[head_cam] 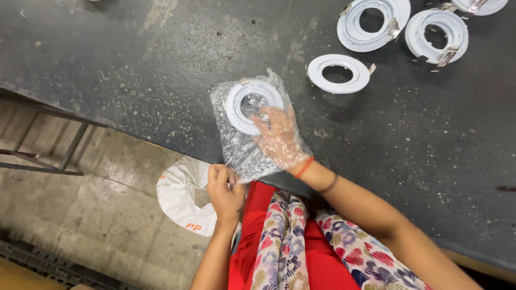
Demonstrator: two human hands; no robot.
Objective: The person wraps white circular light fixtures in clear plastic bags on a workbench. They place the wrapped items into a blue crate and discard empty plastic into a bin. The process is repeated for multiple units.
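At frame centre, the right hand sits inside the clear bag, fingers clamped on the white ring; the left hand pinches the bag's lower edge at the desk rim.

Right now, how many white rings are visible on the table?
5: one inside the clear bag, one loose beside it, three at the top right, the last cut off.

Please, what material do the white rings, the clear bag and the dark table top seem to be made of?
White rings: probably painted metal or moulded plastic, with a smooth matt white surface; small bare-metal spring clips show on some.
Clear bag: thin plastic film, crinkled and glossy, see-through.
Table top: a hard dark sheet, scuffed and speckled; its material is uncertain.
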